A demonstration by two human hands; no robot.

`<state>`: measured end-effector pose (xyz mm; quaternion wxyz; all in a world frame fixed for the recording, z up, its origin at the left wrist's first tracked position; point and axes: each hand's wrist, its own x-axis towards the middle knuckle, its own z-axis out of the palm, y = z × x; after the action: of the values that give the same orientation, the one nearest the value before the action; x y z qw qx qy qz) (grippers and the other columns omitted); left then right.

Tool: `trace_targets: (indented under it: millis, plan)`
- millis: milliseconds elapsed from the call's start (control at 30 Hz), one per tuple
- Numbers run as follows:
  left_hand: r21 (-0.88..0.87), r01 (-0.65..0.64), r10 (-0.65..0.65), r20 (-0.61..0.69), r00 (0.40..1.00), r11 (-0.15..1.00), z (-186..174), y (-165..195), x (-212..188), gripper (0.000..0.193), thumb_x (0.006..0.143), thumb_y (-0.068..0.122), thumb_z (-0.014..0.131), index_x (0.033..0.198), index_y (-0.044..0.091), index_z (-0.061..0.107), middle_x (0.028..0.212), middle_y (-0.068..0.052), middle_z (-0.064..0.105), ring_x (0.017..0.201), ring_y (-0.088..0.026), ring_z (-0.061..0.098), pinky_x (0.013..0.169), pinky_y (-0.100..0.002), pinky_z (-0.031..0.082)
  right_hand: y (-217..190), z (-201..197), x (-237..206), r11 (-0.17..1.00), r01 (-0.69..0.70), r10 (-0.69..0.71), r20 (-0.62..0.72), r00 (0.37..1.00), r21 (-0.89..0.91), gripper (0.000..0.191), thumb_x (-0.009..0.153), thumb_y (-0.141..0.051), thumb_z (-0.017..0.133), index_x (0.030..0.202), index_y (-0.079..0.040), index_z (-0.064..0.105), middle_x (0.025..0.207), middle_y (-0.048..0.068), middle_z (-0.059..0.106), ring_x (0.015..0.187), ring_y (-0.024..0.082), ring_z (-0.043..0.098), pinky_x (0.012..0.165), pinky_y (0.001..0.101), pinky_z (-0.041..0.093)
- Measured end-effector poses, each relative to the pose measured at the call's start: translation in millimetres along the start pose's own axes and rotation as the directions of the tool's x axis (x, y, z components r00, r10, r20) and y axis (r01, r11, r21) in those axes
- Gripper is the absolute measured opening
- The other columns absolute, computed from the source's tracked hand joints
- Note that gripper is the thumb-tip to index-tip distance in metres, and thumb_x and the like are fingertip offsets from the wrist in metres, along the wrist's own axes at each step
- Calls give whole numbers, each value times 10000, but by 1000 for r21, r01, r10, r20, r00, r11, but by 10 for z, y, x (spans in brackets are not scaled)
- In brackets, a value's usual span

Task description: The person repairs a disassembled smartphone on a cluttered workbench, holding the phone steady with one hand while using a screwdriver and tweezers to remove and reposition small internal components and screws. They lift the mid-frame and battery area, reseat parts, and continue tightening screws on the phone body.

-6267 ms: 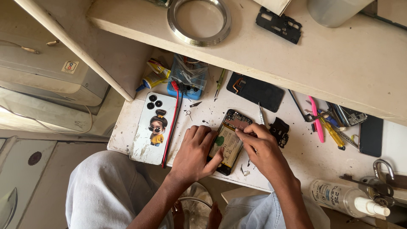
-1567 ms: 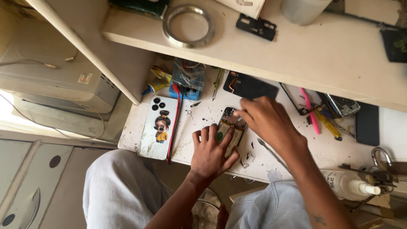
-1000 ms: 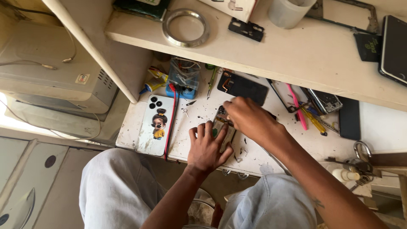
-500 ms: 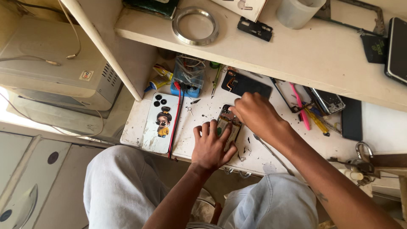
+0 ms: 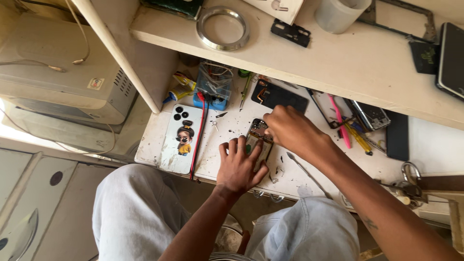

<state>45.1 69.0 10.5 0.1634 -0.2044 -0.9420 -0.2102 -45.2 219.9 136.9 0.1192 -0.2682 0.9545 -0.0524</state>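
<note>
While both hands cover it, opened phone (image 5: 257, 137), green board exposed, lying flat.

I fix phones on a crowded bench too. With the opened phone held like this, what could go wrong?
The left hand pins the opened phone near the bench edge, so a slip could knock it off. The right hand works at its top end, where force might harm exposed parts. A red cable lies close and could snag.
</note>
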Motion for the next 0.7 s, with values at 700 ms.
trace_targets:
  millis: [700]
  plan:
    - [-14, 14, -13, 15, 1000, 1000, -17, -1, 10, 612, 878, 468, 583, 1378, 116, 581, 1157, -212, 508, 1033, -374, 485, 909, -548, 372, -11, 32, 48, 966, -214, 223, 48, 974, -144, 386, 994, -296, 636, 817, 36, 726, 822, 311, 671, 819, 454, 716, 702, 508, 588]
